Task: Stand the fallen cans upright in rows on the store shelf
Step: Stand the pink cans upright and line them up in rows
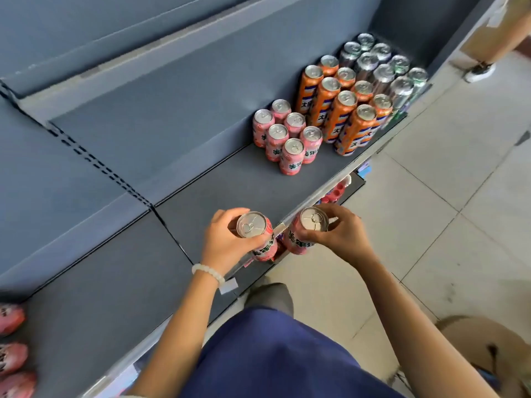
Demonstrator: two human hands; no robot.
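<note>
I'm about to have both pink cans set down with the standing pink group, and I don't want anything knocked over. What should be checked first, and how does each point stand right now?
1. Left hand grips its pink can firmly: ok, fingers wrap the body.
2. Right hand grips the other pink can: ok.
3. Both held cans upright, tops up: ok.
4. Free shelf space in front of the standing pink group: ok, bare surface there.
5. Standing pink cans steady and in rows: ok, six upright.
6. Fallen pink cans at far left dealt with: not ok, lying down.
</note>
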